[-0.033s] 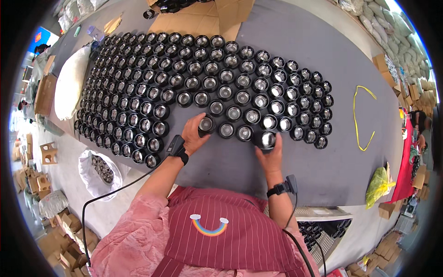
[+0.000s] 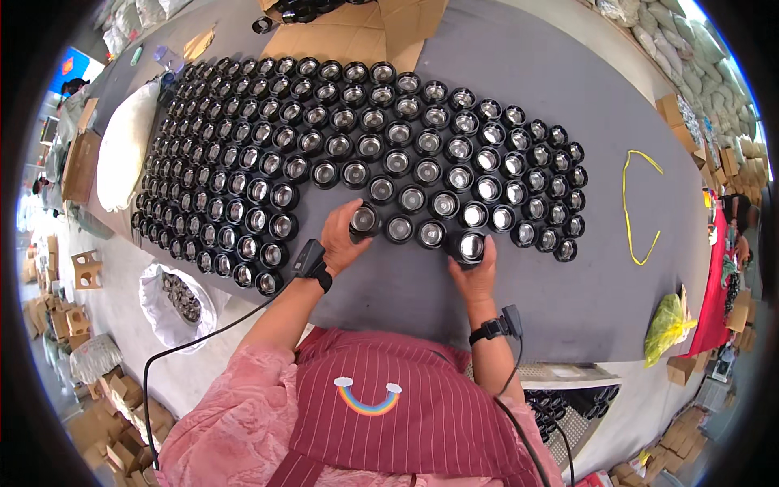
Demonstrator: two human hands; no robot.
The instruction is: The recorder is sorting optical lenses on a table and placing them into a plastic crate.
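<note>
My left hand (image 2: 344, 242) is curled round a black round cap (image 2: 364, 219) with a shiny metal inside, at the near edge of the array. Further right, my right hand (image 2: 476, 274) grips another black cap (image 2: 470, 247), its bright metal inside facing up. This one looks slightly larger in view than those around it; whether it touches the table I cannot tell. Between my hands stand two similar caps, one of them a black cap (image 2: 398, 229) with its opening upward. Many more caps (image 2: 369, 147) spread in close rows across the grey table (image 2: 389, 292).
An opened cardboard box (image 2: 349, 39) with black parts sits at the far edge. A white sack (image 2: 127, 150) lies at the left, and an open white bag (image 2: 203, 331) of small parts stands below. A yellow strap (image 2: 624, 199) and yellow-green plastic bag (image 2: 667, 327) are at the right.
</note>
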